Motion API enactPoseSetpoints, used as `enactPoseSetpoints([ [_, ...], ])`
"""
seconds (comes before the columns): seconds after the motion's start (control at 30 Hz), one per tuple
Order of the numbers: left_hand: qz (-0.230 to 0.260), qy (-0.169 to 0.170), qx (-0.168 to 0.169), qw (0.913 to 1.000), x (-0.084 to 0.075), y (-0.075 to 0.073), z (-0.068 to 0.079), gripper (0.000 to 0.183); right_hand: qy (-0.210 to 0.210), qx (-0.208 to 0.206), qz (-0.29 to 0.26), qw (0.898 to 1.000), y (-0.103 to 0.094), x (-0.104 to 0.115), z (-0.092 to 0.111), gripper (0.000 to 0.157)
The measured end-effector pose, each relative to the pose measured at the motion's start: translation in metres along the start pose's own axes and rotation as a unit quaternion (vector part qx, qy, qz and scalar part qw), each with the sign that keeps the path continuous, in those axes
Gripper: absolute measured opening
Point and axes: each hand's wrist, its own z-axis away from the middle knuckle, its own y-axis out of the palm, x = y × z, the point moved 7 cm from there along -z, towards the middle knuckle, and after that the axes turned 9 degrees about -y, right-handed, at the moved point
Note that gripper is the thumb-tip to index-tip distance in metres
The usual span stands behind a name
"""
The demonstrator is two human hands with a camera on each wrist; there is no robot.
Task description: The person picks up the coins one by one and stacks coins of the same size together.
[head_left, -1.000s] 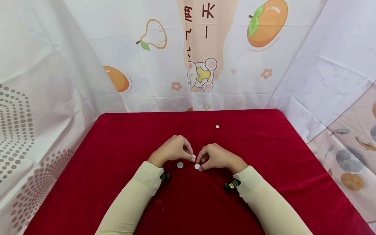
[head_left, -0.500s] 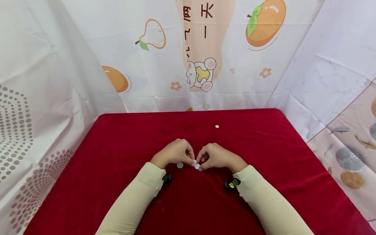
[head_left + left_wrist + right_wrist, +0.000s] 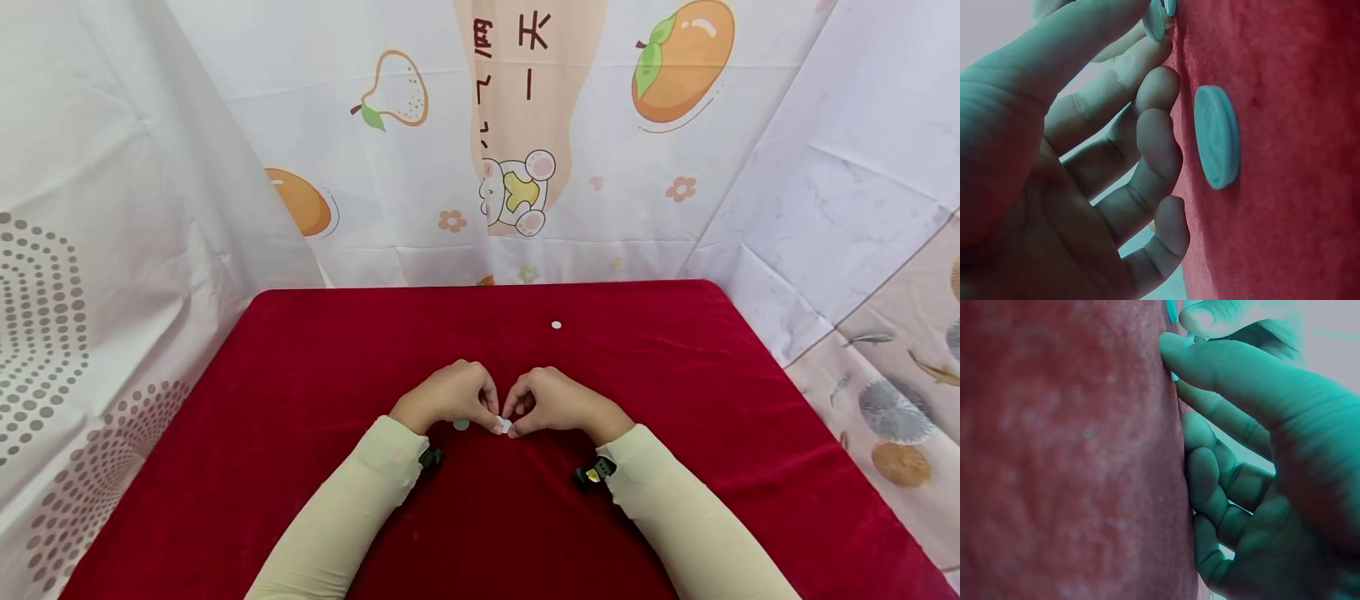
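My left hand pinches a small white disc between thumb and forefinger, tilted on edge just above the cloth. Close against it, a second white disc lies on the red cloth, with my right hand pinching its edge between thumb and forefinger; that disc is mostly hidden in the right wrist view. The fingertips of both hands almost meet there. Beside my left hand, a third disc with a raised rim lies on the cloth; in the head view it is partly covered by the left hand.
Farther back on the red-covered table lies another small white disc. Printed white curtains hang behind and at both sides. A small black device is strapped at each wrist.
My left hand has come toward me and slightly right, bringing its disc down against the one at my right hand. The right hand has stayed in place.
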Motion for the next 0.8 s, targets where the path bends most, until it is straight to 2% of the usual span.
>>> enactPoseSetpoints([
  [0.5, -0.008, 0.003, -0.002, 1.0, -0.0027, 0.0036, -0.0006, 0.019, -0.002, -0.003, 0.002, 1.0, 0.0002, -0.0029, -0.001, 0.018],
  [0.8, -0.005, 0.003, 0.029, 0.9996, -0.0012, 0.004, 0.0003, 0.017, 0.001, -0.003, -0.002, 1.0, 0.0001, -0.0017, -0.0005, 0.017],
])
